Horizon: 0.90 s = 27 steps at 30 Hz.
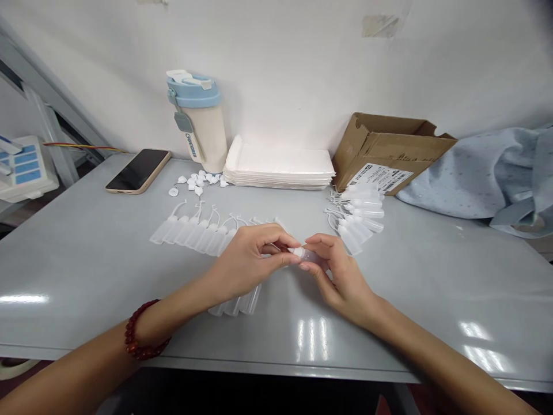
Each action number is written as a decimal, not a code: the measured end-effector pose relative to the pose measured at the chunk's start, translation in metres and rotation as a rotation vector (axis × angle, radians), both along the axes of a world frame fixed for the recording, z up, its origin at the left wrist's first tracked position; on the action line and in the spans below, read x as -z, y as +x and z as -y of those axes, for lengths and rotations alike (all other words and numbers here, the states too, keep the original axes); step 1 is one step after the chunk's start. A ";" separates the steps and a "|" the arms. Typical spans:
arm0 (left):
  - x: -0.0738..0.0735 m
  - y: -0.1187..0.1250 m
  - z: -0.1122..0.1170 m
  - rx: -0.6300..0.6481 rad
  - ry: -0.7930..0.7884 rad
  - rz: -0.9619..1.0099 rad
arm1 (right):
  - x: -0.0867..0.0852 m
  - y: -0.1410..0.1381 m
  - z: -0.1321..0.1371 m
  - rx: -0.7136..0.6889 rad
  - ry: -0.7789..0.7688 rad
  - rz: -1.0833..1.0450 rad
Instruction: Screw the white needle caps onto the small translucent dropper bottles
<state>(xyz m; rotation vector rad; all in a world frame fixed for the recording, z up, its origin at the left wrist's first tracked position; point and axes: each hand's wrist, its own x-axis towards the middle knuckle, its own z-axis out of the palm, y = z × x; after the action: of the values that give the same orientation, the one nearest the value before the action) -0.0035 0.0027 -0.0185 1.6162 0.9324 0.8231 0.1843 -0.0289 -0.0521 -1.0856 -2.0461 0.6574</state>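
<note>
Between my hands, over the middle of the table, is a small translucent plastic bottle [314,257] with a white top. My right hand [339,274] wraps its fingers round the bottle's body. At the white top, the thumb and fingers of my left hand [254,256] pinch closed. Behind and left of my left hand lies a row of similar bottles [190,231] with thin white straps. Several more bottles [235,305] show partly below my left wrist. A further group of bottles [360,222] lies to the right, behind my right hand.
White caps [199,180] lie scattered before a cream tumbler [207,127] with a blue lid. A phone [138,170] rests at left. Along the wall stand a stack of white packets [280,167] and an open cardboard box [389,150]. Pale blue fabric [479,178] covers the right back.
</note>
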 end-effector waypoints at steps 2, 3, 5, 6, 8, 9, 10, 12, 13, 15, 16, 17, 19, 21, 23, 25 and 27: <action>0.000 0.000 0.000 0.026 0.025 0.012 | -0.006 0.001 0.001 -0.039 -0.219 -0.092; 0.000 0.000 0.000 0.035 0.032 0.016 | -0.009 0.001 0.001 -0.054 -0.311 -0.139; -0.001 0.000 0.000 0.050 0.028 0.033 | -0.014 0.001 0.001 -0.070 -0.415 -0.213; -0.001 0.000 0.000 0.057 0.018 0.045 | -0.015 0.000 0.001 -0.071 -0.426 -0.230; -0.002 0.000 0.000 0.057 -0.021 0.072 | -0.014 -0.001 0.001 -0.056 -0.383 -0.228; -0.003 0.000 0.000 0.047 -0.049 0.084 | -0.013 -0.002 0.002 -0.047 -0.335 -0.218; -0.003 0.000 0.000 0.032 -0.086 0.098 | -0.012 -0.003 0.002 -0.041 -0.275 -0.205; -0.003 0.000 0.000 -0.003 -0.175 0.130 | -0.007 -0.004 0.002 -0.033 -0.140 -0.180; -0.003 0.000 0.000 -0.013 -0.220 0.143 | -0.005 -0.004 0.002 -0.024 -0.069 -0.166; -0.004 0.000 0.000 -0.007 -0.292 0.135 | 0.000 -0.004 0.002 0.018 0.071 -0.118; -0.004 0.000 0.000 0.005 -0.309 0.110 | 0.002 -0.003 0.002 0.045 0.136 -0.085; -0.005 0.000 -0.001 0.022 -0.315 0.075 | 0.004 -0.003 0.002 0.070 0.195 -0.048; -0.006 0.000 0.000 0.056 -0.307 0.009 | 0.006 -0.001 0.002 0.102 0.274 0.014; -0.007 -0.001 0.001 0.079 -0.272 -0.023 | 0.004 0.000 0.002 0.083 0.231 0.007; -0.008 -0.001 0.002 0.077 -0.224 -0.034 | -0.004 0.000 0.002 0.024 0.017 -0.082; -0.008 -0.002 0.002 0.093 -0.200 -0.028 | -0.014 0.001 0.001 -0.053 -0.300 -0.214; -0.009 -0.002 0.002 0.134 -0.209 -0.004 | -0.024 0.002 0.001 -0.108 -0.544 -0.321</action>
<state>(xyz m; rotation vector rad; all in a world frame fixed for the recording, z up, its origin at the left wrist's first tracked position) -0.0059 0.0005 -0.0099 1.4815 0.8730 0.6096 0.1864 -0.0296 -0.0284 -1.0752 -1.6935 1.4047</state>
